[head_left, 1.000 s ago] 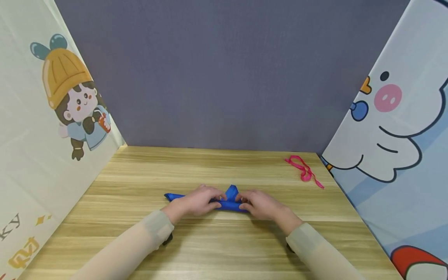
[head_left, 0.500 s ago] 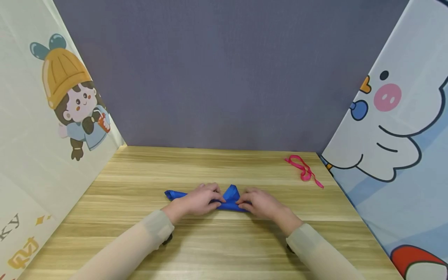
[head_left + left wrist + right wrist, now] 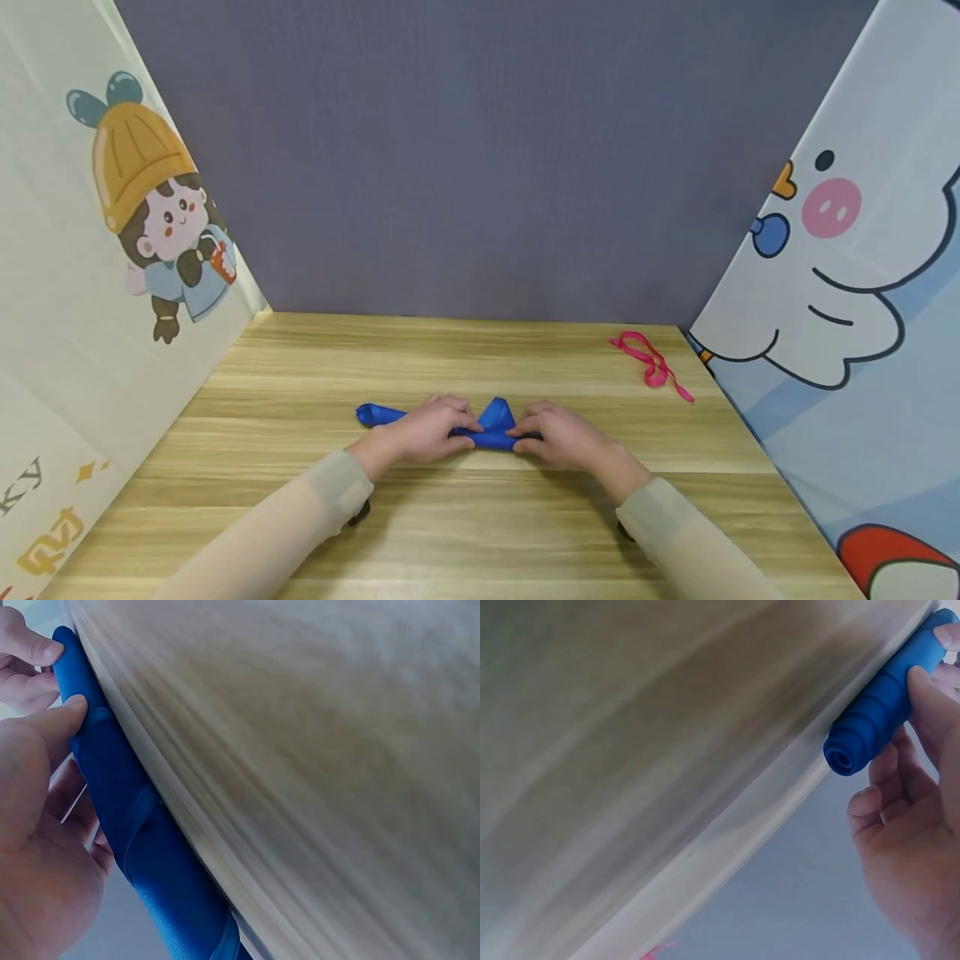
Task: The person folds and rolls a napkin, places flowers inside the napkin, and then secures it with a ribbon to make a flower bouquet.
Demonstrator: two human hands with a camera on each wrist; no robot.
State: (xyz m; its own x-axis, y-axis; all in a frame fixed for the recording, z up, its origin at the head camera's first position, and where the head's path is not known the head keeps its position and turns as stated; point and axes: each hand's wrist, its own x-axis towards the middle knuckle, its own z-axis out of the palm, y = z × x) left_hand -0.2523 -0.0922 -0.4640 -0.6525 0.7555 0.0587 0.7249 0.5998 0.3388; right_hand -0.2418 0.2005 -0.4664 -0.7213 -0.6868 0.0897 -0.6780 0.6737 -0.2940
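Note:
A blue cloth (image 3: 495,439), rolled into a long tube, lies across the middle of the table, with a pointed flap standing out on its far side. My left hand (image 3: 429,428) grips the roll left of the flap, thumb on the near side and fingers over the top. To the right of the flap, my right hand (image 3: 564,436) pinches it the same way. The left wrist view shows diagonal fold edges along the rolled cloth (image 3: 142,817). In the right wrist view the cloth (image 3: 874,716) has a spiral end. Both palms hide parts of the roll.
A pink ribbon (image 3: 654,367) lies loosely curled at the table's far right. Behind the wooden table (image 3: 450,525) stands a grey panel (image 3: 480,167). Printed sheets with cartoon figures flank the left and right sides.
The roll has turned slightly under my fingers, and its left end looks rounder and thicker than before. Both hands stay almost in place, with small thumb and finger shifts. The ribbon is unmoved.

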